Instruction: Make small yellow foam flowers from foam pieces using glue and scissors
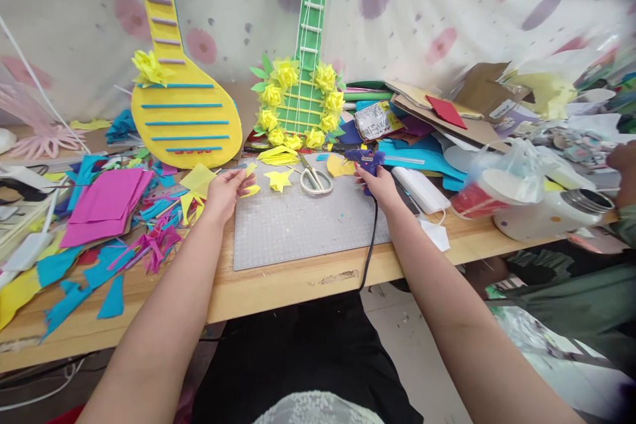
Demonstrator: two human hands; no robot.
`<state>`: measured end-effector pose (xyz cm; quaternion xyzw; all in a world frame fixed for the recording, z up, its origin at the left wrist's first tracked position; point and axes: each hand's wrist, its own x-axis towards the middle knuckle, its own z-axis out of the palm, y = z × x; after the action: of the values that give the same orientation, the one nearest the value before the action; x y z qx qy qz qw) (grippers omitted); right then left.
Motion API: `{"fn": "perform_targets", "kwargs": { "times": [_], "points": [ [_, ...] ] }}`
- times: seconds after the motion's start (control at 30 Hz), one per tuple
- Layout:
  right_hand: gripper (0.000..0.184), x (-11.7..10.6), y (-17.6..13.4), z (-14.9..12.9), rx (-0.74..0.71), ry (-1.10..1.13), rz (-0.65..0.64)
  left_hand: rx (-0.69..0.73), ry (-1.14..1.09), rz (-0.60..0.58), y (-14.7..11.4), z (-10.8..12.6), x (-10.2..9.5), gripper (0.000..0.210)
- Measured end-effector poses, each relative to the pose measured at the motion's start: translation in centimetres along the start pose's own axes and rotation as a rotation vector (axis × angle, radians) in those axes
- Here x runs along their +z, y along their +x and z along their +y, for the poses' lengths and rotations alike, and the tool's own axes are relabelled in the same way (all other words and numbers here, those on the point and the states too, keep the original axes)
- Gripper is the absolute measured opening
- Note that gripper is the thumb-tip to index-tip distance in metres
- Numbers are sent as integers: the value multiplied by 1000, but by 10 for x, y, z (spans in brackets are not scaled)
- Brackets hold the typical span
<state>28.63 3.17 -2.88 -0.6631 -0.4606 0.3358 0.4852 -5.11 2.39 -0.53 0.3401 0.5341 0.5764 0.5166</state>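
My left hand (pixel 227 192) is closed on a yellow paper piece (pixel 251 170), over the left edge of the grey cutting mat (pixel 298 238). My right hand (pixel 378 184) grips a blue hot glue gun (pixel 366 159) at the mat's right side, its nozzle pointing left and a clear glue stick out the back. Between my hands lie a yellow star-shaped paper flower (pixel 279 180), light-handled scissors (pixel 317 180) and a stack of yellow paper petals (pixel 278 156). Behind them stands a green paper instrument (pixel 309 89) ringed with yellow flowers. A yellow one (pixel 186 116) with blue strips leans beside it.
Magenta sheets (pixel 102 205) and blue scraps (pixel 112 295) cover the left side. To the right are a white power bank-like box (pixel 421 190), a red and white cup (pixel 489 193) and an open bottle (pixel 556 212). Another person's arm (pixel 623 172) shows at the right edge.
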Motion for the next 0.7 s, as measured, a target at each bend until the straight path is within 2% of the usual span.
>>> {"fn": "perform_targets", "kwargs": {
  "times": [0.17,0.27,0.33,0.4,0.57,0.7],
  "points": [
    [29,-3,1,-6,3,-28,89,-62,-37,-11,-3,1,3,5],
    [30,-1,-2,-16,-5,82,80,-27,12,11,-3,-1,3,9],
    [32,5,-6,-27,-31,180,2,22,53,24,-3,-3,3,13],
    [35,13,-12,-41,-84,179,-96,76,86,31,-3,-4,4,16],
    [40,39,-33,-82,-209,-35,-437,166,127,64,-4,-5,5,19],
    [44,59,-49,-108,-223,-253,-516,188,162,67,-2,-5,4,22]
  ]
}}
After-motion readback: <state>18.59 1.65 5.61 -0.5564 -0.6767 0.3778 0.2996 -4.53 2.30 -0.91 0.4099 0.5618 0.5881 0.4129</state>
